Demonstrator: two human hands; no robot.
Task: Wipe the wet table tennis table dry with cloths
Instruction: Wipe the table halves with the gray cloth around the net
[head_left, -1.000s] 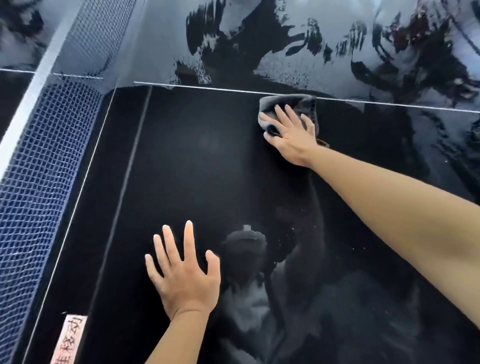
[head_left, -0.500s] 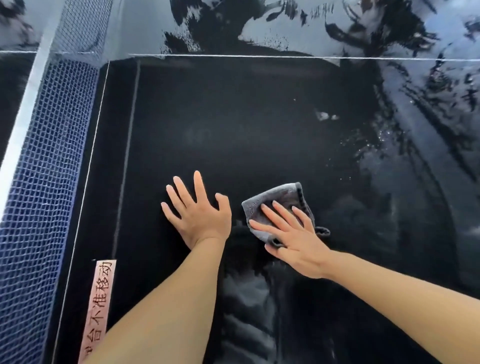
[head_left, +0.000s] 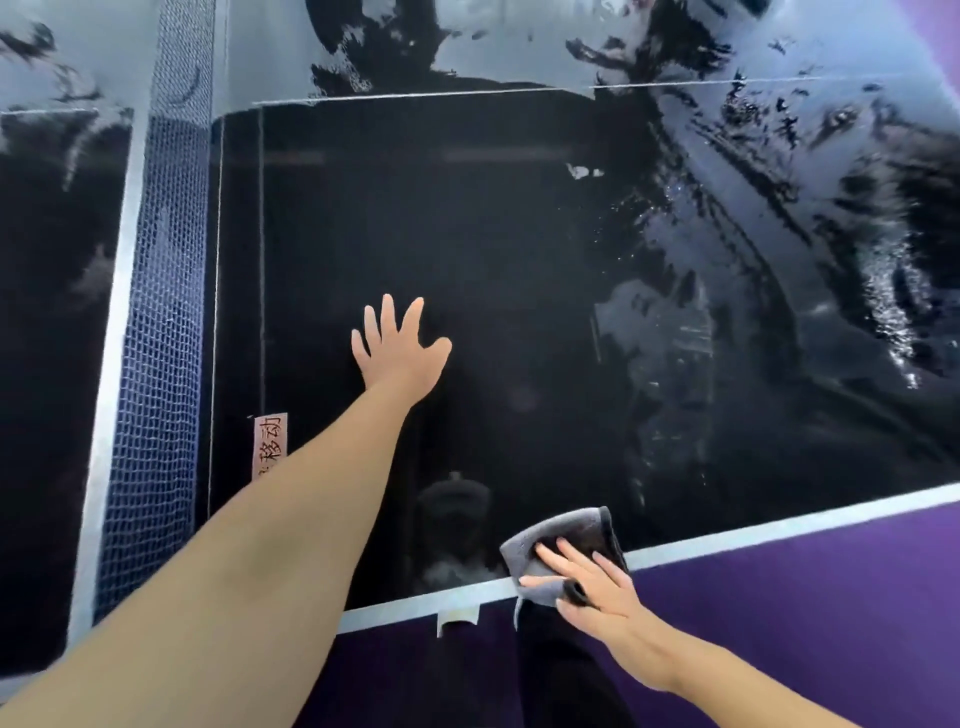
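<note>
At the near white edge of the dark, wet surface (head_left: 467, 234), the right hand (head_left: 597, 587) presses a grey cloth (head_left: 550, 535) with straight fingers, while the left hand (head_left: 400, 353) lies flat, fingers spread, farther in.

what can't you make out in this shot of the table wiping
Head view only.
- Pink label: lower characters hidden by the left forearm.
- Grey cloth: partly covered by the right hand.
- Table tennis table: wet far and right areas cut off by frame edges.
- Net: far end cut off by the top edge.
</note>
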